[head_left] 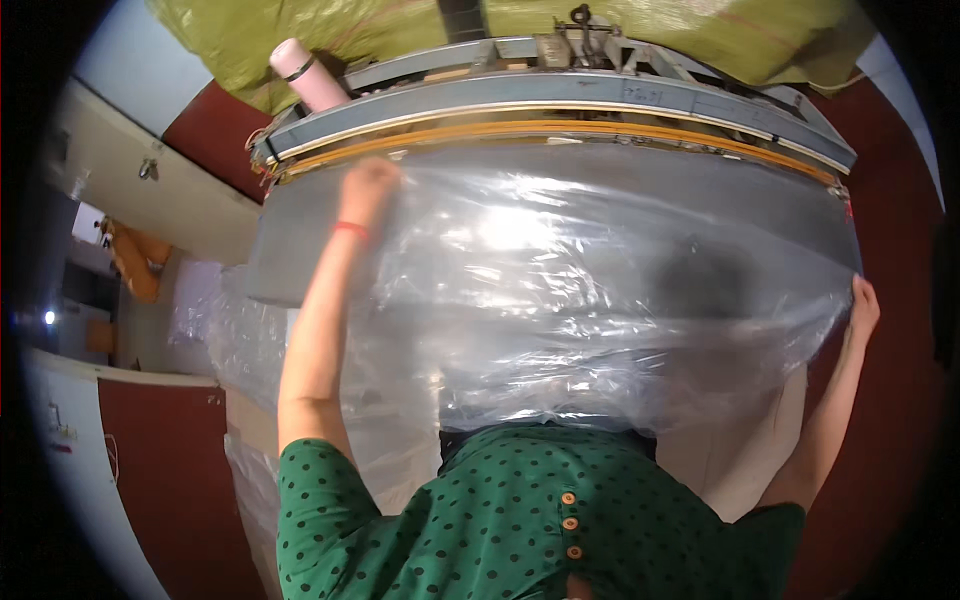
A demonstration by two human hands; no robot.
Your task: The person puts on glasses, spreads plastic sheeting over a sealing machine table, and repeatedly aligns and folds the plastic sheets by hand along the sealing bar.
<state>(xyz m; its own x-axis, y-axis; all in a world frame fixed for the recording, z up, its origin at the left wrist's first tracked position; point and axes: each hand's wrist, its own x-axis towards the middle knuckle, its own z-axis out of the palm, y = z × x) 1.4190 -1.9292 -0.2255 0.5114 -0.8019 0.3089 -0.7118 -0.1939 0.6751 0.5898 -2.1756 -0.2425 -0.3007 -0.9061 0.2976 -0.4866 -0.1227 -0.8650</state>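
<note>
A wide clear plastic sheet (600, 260) lies wrinkled and shiny over a grey table top (290, 235), its near part hanging down against my body. My left hand (370, 185), slightly blurred, is closed on the sheet's far left corner, close to the long metal frame. At the right end of the table, my right hand (865, 305) pinches the sheet's right edge. Between the two hands the sheet is drawn into slanting folds.
Behind the table runs a long grey metal frame (560, 95) with orange strips (500, 128) along its front. A pink bottle (305, 75) stands at its left end, before yellow-green sacks (680, 35). More clear plastic (245, 325) lies at the left.
</note>
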